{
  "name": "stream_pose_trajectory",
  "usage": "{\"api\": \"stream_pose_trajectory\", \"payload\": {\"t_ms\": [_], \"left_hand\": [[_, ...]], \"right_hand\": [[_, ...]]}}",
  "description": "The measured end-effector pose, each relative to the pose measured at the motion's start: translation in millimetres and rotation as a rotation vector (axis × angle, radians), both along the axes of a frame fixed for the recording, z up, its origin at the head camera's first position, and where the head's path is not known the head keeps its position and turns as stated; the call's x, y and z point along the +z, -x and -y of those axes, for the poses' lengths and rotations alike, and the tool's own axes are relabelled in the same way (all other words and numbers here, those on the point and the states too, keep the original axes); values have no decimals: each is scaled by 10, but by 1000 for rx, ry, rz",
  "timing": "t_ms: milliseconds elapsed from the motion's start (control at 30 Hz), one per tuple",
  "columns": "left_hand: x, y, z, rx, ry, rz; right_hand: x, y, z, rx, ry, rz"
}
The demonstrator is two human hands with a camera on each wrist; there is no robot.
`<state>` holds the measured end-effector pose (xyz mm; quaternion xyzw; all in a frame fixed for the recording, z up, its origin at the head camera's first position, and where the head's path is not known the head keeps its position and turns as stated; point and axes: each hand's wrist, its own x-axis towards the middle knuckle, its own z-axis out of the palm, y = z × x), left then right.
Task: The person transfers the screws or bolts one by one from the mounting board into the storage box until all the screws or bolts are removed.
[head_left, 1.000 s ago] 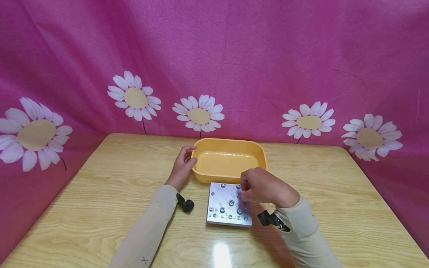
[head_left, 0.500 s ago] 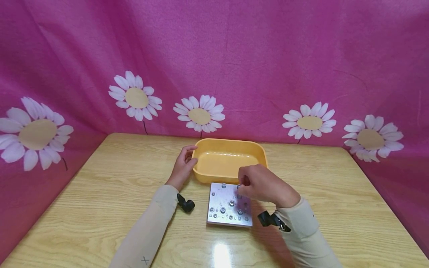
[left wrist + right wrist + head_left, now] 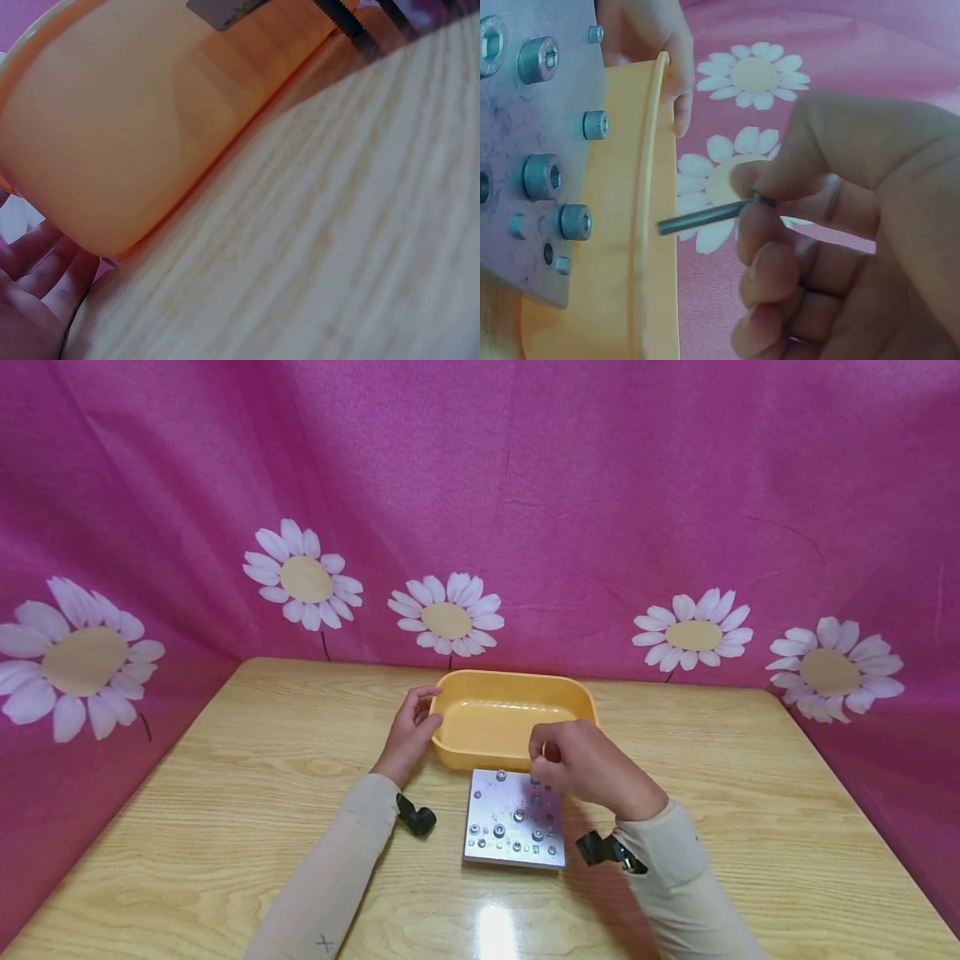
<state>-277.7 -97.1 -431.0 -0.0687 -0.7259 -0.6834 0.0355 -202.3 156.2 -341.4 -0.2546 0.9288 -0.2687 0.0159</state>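
Pin (image 3: 701, 218) in right hand (image 3: 588, 766), apart from plate (image 3: 510, 797)

Thumb and forefinger pinch the pin at one end near the centre of the right wrist view, the other fingers curled beneath; its free end points left. The fingertips cover the gripped end, so whether it has a head is hard to tell. The plate, set with bolts (image 3: 538, 60), lies low centre in the head view, below the yellow tray (image 3: 517, 758). At the tray's left end the left hand (image 3: 407, 735) rests, fingers relaxed and slightly parted against it. Pink cloth (image 3: 562, 485) fills the upper frame behind the table (image 3: 225, 827).
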Motion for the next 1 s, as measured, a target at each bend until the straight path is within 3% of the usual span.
{"api": "stream_pose_trajectory", "payload": {"t_ms": [167,233,500,733,1000], "left_hand": [[-186,164,26,7,-6,5],[-210,178,27,11,-11,-2],[-202,168,37,44,-16,-58],[-192,145,31,46,-15,-21],[-207,147,10,34,-8,-34]], "right_hand": [[-11,45,3,-16,59,-62],[-17,61,4,-23,76,-81],[-86,154,42,-58,118,-136],[-183,230,42,-86,140,-156],[-323,385,-26,-79,182,-192]]}}
